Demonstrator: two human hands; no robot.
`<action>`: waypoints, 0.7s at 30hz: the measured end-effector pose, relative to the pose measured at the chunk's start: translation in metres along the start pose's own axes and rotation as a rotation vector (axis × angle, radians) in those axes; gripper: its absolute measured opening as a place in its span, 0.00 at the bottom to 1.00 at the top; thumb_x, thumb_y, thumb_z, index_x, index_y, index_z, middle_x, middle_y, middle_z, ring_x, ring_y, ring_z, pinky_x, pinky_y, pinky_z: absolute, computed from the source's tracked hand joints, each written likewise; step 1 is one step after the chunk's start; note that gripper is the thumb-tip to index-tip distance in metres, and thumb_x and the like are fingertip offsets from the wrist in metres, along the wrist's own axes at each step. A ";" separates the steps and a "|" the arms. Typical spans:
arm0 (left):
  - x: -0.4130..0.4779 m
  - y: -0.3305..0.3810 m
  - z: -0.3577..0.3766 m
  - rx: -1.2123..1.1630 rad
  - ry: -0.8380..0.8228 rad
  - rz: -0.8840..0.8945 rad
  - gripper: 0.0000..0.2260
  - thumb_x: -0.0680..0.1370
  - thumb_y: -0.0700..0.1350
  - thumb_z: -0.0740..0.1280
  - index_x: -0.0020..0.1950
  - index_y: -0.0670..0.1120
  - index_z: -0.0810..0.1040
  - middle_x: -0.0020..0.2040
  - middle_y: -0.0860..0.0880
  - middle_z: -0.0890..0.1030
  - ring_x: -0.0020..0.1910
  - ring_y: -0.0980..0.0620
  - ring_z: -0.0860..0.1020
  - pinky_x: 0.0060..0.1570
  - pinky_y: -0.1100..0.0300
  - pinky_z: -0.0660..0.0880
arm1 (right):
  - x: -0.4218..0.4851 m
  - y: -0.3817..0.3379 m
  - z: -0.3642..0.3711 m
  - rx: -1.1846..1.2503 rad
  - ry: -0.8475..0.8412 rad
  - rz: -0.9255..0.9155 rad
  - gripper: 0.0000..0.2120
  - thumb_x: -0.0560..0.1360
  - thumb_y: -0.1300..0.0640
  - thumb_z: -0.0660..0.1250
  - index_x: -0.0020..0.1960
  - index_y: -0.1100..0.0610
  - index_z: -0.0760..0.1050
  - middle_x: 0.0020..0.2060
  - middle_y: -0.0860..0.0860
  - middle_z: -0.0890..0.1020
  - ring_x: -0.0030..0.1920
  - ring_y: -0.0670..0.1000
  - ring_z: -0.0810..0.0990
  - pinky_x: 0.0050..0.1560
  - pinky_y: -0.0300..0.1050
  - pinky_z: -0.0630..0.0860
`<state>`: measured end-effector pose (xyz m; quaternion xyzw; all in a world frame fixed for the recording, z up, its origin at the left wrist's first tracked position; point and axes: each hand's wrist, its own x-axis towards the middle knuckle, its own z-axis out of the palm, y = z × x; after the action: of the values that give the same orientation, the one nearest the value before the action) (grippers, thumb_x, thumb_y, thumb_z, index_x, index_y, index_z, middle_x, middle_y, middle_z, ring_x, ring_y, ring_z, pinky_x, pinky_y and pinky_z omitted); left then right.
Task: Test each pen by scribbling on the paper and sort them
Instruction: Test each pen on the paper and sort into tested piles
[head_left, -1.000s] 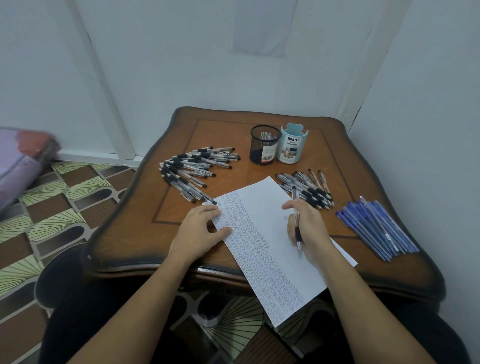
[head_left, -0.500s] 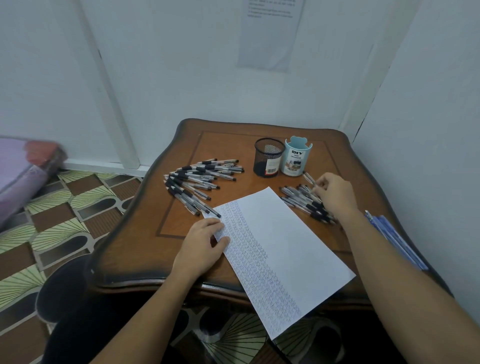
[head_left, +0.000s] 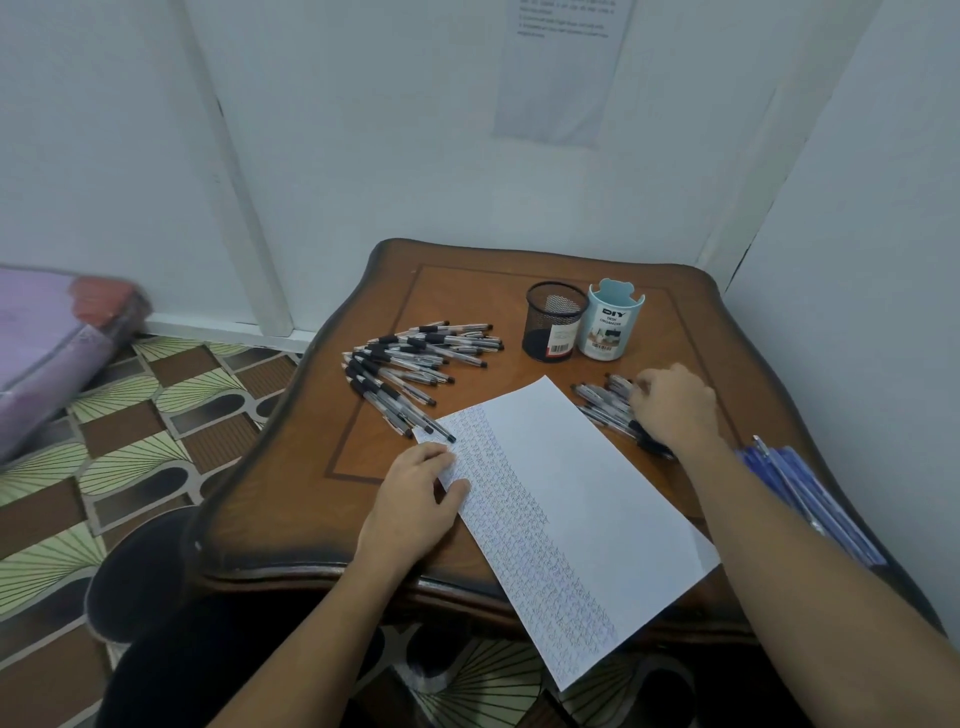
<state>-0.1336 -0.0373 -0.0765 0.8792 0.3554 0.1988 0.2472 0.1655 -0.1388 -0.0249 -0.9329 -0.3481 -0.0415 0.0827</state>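
A white paper (head_left: 582, 483) with rows of scribbles lies slanted on the wooden table (head_left: 291, 493). My left hand (head_left: 415, 493) rests flat on the paper's left edge and holds it down. My right hand (head_left: 675, 408) lies on the small pile of black-grip pens (head_left: 602, 402) to the right of the paper. Its fingers curl down among the pens, and whether they pinch one is hidden. A larger fan of black-grip pens (head_left: 415, 361) sits left of the paper's top. Several blue pens (head_left: 800, 493) lie at the table's right edge, partly behind my right forearm.
A black mesh cup (head_left: 553, 322) and a pale blue DIY desk organizer (head_left: 613, 325) stand at the back of the table. Walls close in behind and on the right. A purple bundle (head_left: 47, 353) lies on the patterned floor to the left.
My right hand carried a black pen from the paper to the right-hand pile and has settled lower onto it. My left hand stayed on the paper.
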 end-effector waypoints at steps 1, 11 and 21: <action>0.000 0.000 0.000 0.005 0.004 0.002 0.20 0.79 0.52 0.66 0.68 0.43 0.76 0.66 0.52 0.75 0.65 0.56 0.69 0.62 0.68 0.59 | -0.002 -0.011 -0.001 -0.033 0.049 -0.040 0.14 0.82 0.50 0.60 0.63 0.52 0.79 0.55 0.55 0.78 0.56 0.55 0.75 0.56 0.51 0.71; -0.010 0.002 -0.010 0.241 -0.059 0.004 0.38 0.67 0.69 0.47 0.72 0.55 0.70 0.73 0.61 0.66 0.72 0.63 0.60 0.73 0.52 0.47 | -0.058 -0.143 0.027 0.692 -0.411 -0.380 0.08 0.76 0.50 0.71 0.53 0.52 0.83 0.47 0.44 0.77 0.48 0.43 0.76 0.47 0.39 0.70; -0.010 -0.015 -0.021 0.279 -0.153 0.082 0.42 0.67 0.74 0.47 0.75 0.54 0.66 0.76 0.57 0.62 0.74 0.59 0.59 0.73 0.57 0.50 | -0.063 -0.151 0.026 0.612 -0.319 -0.357 0.03 0.78 0.58 0.67 0.46 0.52 0.76 0.51 0.48 0.72 0.50 0.48 0.74 0.50 0.40 0.69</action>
<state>-0.1588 -0.0290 -0.0697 0.9313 0.3238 0.0899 0.1407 0.0199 -0.0622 -0.0400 -0.7847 -0.5096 0.1962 0.2933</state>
